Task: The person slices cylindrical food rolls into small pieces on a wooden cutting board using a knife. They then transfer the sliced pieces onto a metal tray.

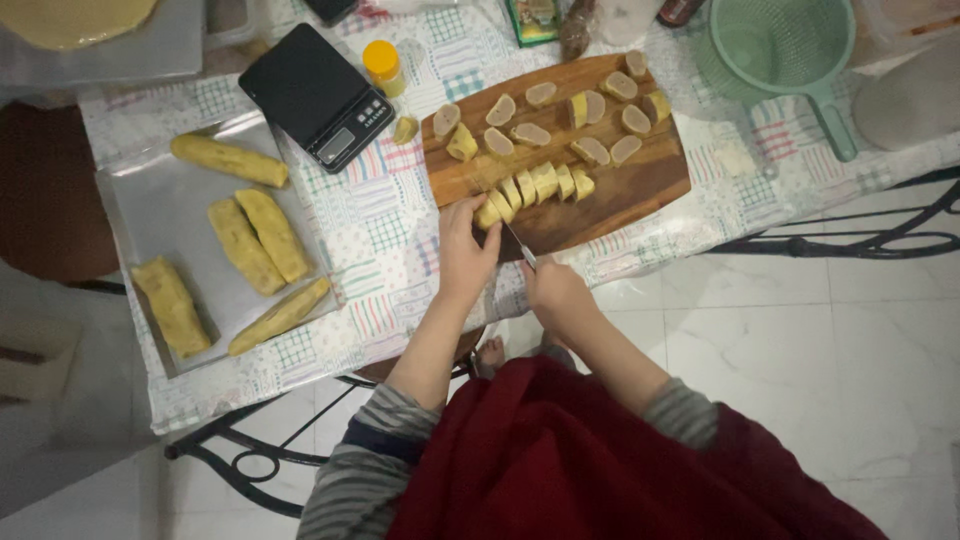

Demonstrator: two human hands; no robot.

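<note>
Dough roll: the yellow dough roll (492, 210) lies on the wooden board, near the middle of the frame, a bit above centre. Part of it is already cut into a row of slices (545, 181).
Left hand: the left hand (465, 248) sits on the uncut end of the roll, fingers curled down, holding it in place.
Right hand: the right hand (553, 290) is closed around the handle of a knife (520, 245). The blade points up toward the roll, just beside the left hand's fingers.
Board: the wooden cutting board (620, 195) lies tilted in the upper middle of the frame. More round slices (590, 150) lie loose on its upper part.
Tray: a flat tray (175, 215) at the left holds five long yellow rolls (258, 235).
Scale: a black kitchen scale (315, 95) sits in the upper left, with a small yellow-capped jar (384, 66) just beside it.
Strainer: a green strainer (785, 45) is in the upper right.
Table: a checked cloth (390, 240) covers the table.
Clothes: striped sleeves (365, 470) and a red cloth (590, 460) fill the bottom.
</note>
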